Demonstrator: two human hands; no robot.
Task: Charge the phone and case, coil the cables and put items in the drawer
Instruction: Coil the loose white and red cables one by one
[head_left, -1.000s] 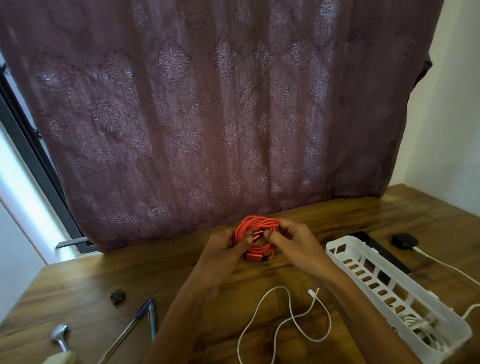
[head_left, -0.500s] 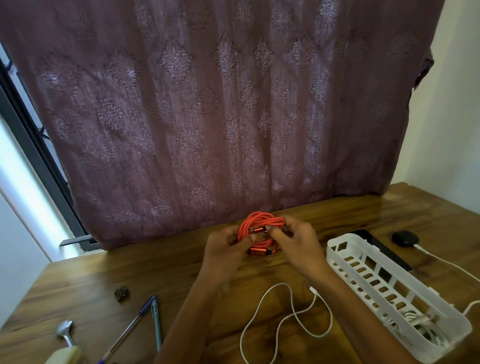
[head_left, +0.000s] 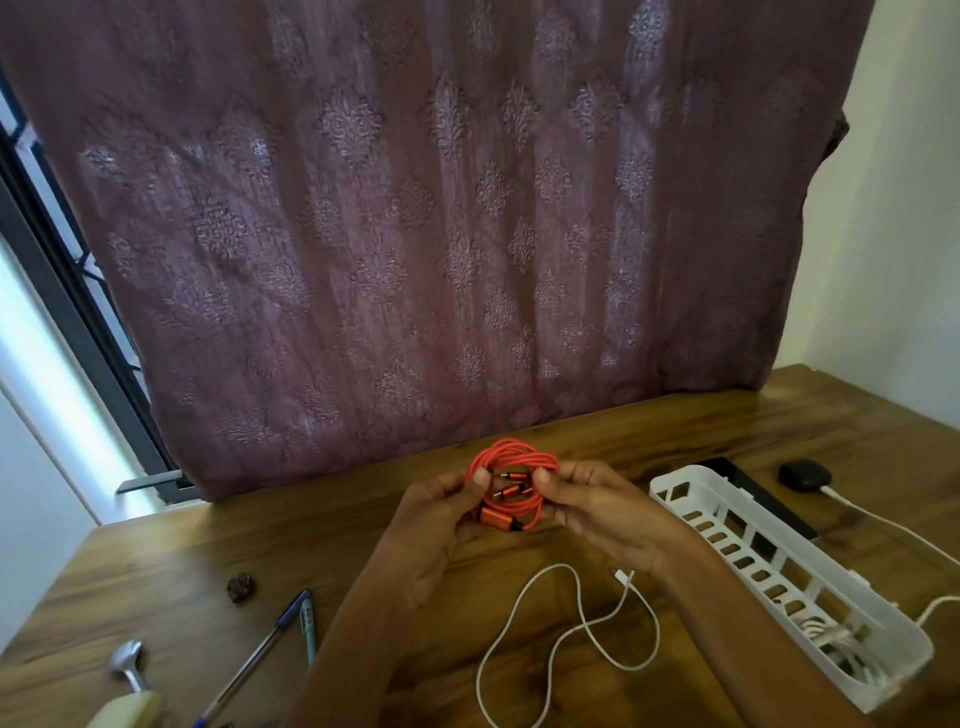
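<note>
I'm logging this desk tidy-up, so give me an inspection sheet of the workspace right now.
Surface: wooden table, dry, no spills seen.
Job's things: orange cable coiled, held above the table; white basket at right with white cords inside; dark phone behind the basket; black case with a white lead plugged in.
Clutter: two pens, a metal tool, a small dark lump.
Grippers: left hand and right hand both pinch the coil.
Cables: white cable loose, uncoiled.
Surroundings: purple curtain, window frame, white wall.
</note>
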